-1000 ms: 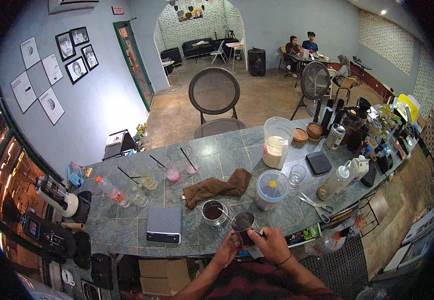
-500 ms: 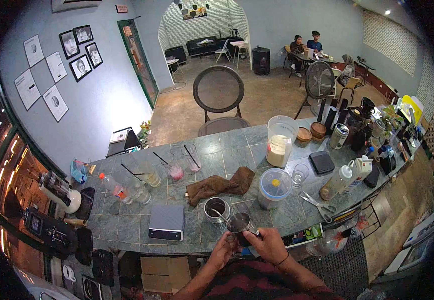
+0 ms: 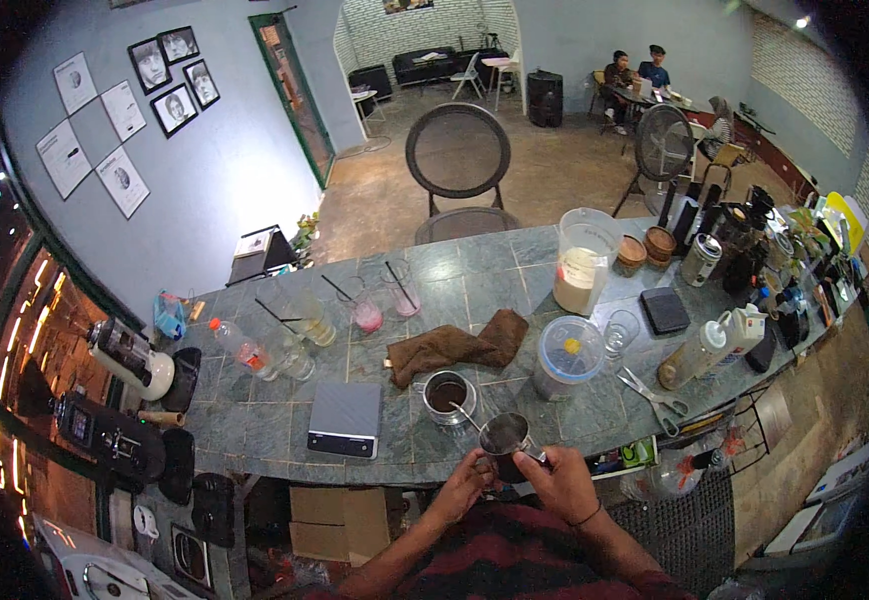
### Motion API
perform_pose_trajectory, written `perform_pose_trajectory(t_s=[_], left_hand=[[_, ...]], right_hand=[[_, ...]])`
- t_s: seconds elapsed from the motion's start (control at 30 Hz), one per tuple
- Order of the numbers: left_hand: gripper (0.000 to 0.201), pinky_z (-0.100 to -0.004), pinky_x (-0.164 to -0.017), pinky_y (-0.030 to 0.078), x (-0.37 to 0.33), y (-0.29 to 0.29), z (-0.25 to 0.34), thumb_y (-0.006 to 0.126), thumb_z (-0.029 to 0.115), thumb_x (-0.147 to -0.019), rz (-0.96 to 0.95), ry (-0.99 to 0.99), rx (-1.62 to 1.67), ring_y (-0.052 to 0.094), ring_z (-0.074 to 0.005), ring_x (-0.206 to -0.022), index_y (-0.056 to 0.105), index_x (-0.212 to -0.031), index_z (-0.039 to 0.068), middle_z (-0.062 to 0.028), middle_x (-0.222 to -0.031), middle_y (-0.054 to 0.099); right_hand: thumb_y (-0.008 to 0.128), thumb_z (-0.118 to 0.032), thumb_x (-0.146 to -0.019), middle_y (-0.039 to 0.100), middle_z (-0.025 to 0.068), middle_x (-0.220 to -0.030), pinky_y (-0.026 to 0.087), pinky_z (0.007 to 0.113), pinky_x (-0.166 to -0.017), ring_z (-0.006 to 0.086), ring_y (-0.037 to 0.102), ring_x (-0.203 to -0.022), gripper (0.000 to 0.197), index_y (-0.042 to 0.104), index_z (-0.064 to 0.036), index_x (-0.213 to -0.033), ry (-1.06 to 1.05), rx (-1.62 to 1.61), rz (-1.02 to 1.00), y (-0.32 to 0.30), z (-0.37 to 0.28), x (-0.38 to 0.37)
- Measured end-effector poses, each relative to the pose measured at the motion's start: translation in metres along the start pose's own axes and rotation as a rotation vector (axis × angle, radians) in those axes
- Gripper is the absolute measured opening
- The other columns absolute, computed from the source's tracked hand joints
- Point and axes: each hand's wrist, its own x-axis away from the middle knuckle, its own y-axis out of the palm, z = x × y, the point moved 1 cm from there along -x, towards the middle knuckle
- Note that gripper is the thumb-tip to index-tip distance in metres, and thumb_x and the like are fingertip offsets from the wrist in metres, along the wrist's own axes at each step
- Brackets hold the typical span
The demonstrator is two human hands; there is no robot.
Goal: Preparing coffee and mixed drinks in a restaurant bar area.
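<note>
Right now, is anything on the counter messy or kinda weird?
A little. The brown cloth lies rumpled on the counter, not folded or spread flat. The scissors lie slantwise near the edge, their blades seemingly apart. I can't make out any spill near the metal pitcher.

Striped maroon shirt [image 3: 495, 553], dark wristband [image 3: 589, 517]
</note>
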Motion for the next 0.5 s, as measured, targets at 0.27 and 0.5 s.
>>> perform_pose_trajectory(t_s=[0.27,0.5], left_hand=[[0.041,-0.0354,-0.093,0.045,0.008,0.012,0.014,0.047,0.012,-0.098,0.074,0.057,0.009,0.057,-0.0211,-0.106,0.035,-0.137,0.005,-0.0101,-0.119,0.055],[0.042,-0.0359,-0.092,0.046,-0.021,-0.005,0.000,0.052,0.011,-0.098,-0.036,0.054,-0.003,0.058,-0.0214,-0.107,0.037,-0.136,0.006,-0.0106,-0.118,0.058]], right_hand=[[0.064,-0.031,-0.093,0.053,0.0175,-0.054,0.039,0.039,-0.048,0.0277,0.052,-0.046,0.039,0.064,0.0022,-0.073,-0.038,-0.051,-0.022,0.004,-0.007,-0.009],[0.065,-0.025,-0.091,0.043,0.0098,-0.049,0.033,0.034,-0.045,0.0075,0.039,-0.052,0.044,0.053,0.0067,-0.064,-0.063,-0.001,0.078,-0.001,-0.011,-0.014]])
